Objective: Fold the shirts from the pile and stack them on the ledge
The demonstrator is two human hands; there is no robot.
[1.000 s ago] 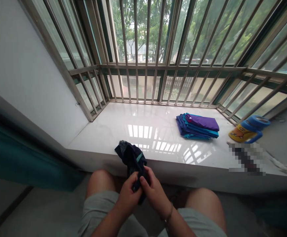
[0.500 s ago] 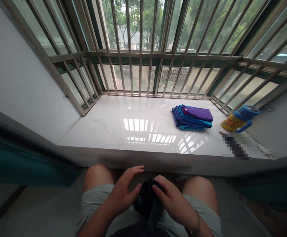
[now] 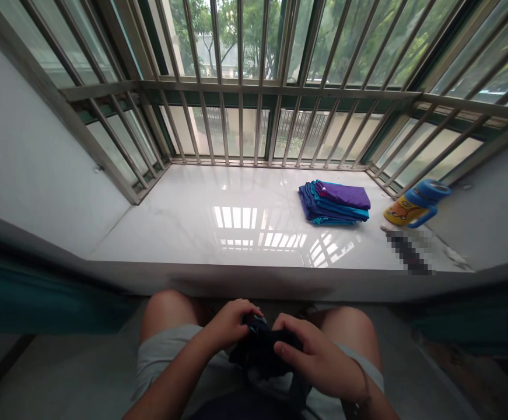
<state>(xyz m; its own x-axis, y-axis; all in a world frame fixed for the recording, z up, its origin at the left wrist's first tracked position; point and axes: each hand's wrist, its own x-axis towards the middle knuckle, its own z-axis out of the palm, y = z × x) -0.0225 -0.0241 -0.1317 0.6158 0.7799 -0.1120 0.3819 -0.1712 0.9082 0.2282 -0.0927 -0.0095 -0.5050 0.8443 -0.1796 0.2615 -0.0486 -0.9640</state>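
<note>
A dark, bunched piece of cloth point(image 3: 260, 353) lies between my hands, above my lap. My left hand point(image 3: 235, 322) has its fingers curled over the cloth's far left part, gripping it. On the other side my right hand point(image 3: 308, 353) pinches the cloth between thumb and fingers. The cloth's lower folds hang toward my lap, and its exact kind cannot be made out in the dim light. Beyond my knees, on the white sill, sits a folded stack of blue and purple fabric point(image 3: 335, 202), out of reach of both hands' present position.
The glossy white window sill point(image 3: 184, 221) spans the front, with metal bars point(image 3: 240, 125) behind it. A blue and yellow bottle point(image 3: 415, 204) stands tilted in view at the right, near a blurred-out dark object point(image 3: 409, 252). Teal curtains point(image 3: 39, 291) hang at both sides.
My left hand, earlier spread beside the cloth, has closed on its far edge. My right hand has shifted slightly right, and the cloth is more spread. The whole view has shifted slightly.
</note>
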